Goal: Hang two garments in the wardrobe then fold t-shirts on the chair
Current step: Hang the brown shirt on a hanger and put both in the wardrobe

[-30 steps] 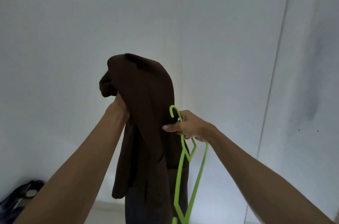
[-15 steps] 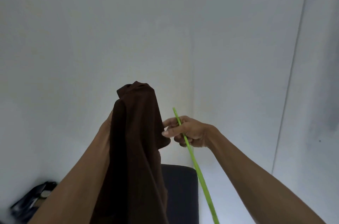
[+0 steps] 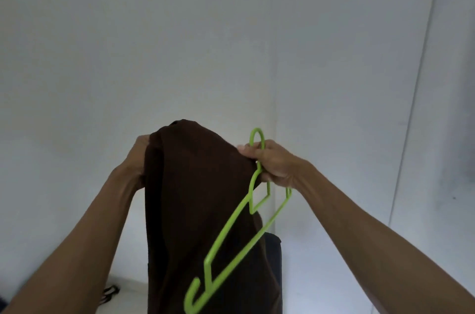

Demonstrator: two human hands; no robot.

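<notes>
The left hand (image 3: 140, 150) gripped one top edge of the brown garment (image 3: 200, 200), held up before a white wall (image 3: 154, 44); the right hand (image 3: 271, 164) clutched the green hanger (image 3: 236, 226) and pinched the other edge.

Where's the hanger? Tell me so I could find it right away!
Look at the big brown garment held up in front of the white wall. On its right side, the right hand grips a thin plastic hanger just below its hook, and the hanger slants down across the cloth. It is the only bright lime-green thing in sight.
</notes>
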